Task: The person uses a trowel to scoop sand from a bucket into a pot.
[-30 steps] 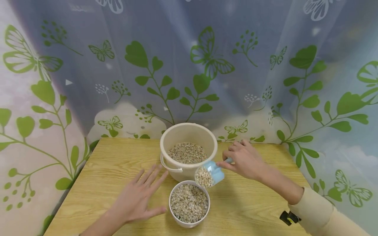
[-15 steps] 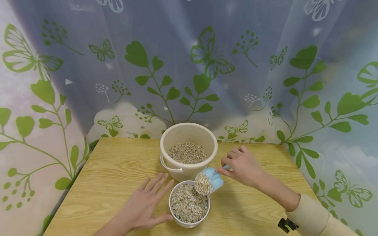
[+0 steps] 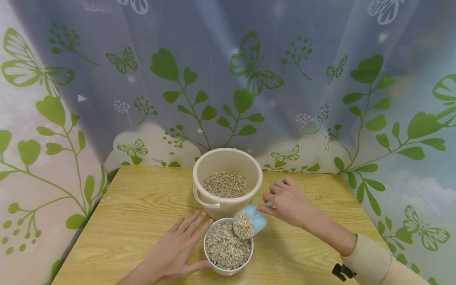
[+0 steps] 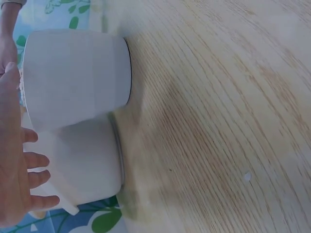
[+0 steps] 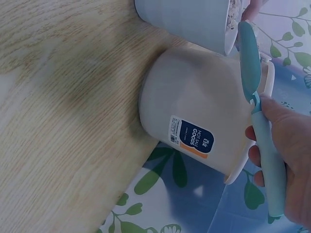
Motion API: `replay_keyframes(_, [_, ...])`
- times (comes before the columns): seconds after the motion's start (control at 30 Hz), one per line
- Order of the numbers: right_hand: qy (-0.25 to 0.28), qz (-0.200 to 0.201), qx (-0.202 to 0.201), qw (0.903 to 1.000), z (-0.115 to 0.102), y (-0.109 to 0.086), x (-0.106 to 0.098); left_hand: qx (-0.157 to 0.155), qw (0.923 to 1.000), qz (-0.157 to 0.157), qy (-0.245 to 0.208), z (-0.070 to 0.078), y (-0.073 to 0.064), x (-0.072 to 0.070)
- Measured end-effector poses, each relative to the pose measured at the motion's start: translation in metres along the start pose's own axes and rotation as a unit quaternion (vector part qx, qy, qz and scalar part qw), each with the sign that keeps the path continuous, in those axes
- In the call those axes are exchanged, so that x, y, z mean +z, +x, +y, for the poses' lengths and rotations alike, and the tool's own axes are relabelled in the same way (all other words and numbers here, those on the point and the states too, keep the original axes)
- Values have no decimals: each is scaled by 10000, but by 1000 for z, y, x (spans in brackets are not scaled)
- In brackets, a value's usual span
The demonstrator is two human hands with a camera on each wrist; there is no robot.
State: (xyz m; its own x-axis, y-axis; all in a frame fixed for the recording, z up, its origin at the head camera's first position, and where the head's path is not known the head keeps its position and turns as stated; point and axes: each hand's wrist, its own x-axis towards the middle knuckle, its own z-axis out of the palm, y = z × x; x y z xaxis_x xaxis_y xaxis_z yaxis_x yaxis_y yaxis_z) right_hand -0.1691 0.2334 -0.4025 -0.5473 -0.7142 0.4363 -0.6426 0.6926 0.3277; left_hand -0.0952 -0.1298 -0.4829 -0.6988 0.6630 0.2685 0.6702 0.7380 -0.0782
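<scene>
My right hand (image 3: 288, 202) grips the handle of a light blue scoop (image 3: 257, 217), thumb laid along it in the right wrist view. Pale gravel-like grains (image 3: 244, 225) fill the scoop, whose front edge overlaps the right rim of a white pot (image 3: 228, 271). That pot is heaped with similar grains (image 3: 228, 245). Fingers spread, my left hand (image 3: 174, 247) lies beside the pot's left side, its thumb tip right at the rim. Just behind the pot stands a cream bucket (image 3: 199, 190), partly full of finer, browner grains (image 3: 226, 185).
Everything stands on a wood-grain table (image 3: 142, 198). The bucket's white handle (image 3: 208, 204) hangs down at its front left, and a label (image 4: 73, 208) is not readable there. A curtain (image 3: 213, 99) with leaves and butterflies closes off the back and sides.
My right hand has brought the loaded scoop left and toward me, from beside the bucket to over the pot's rim. My left hand has moved right, up to the pot.
</scene>
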Motion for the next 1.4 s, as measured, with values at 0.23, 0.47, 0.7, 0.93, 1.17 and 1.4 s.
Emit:
replay_keyframes(0.23, [-332,24,-190,9993,-2,1,-2,37,10000,-11,-35,1,1,3])
replay_keyframes(0.47, [-372,101,-332,9987,-3,1,-5,21,10000,-67,-23,2,2,4])
replay_keyframes(0.7, [-469,-45,-336,9983,-3,1,-12,12,9999,-118,-1,2,3,3])
replay_keyframes(0.93, [-596,-105,-324,9976,-5,5,-18,-3,9998,-173,33,3,4,1])
replay_keyframes(1.17, [-773,-216,-310,9963,-11,12,-24,6,9998,-185,35,3,5,1])
replay_keyframes(1.4, [-912,-394,-137,9950,-25,24,-29,-20,9997,-225,-66,2,5,1])
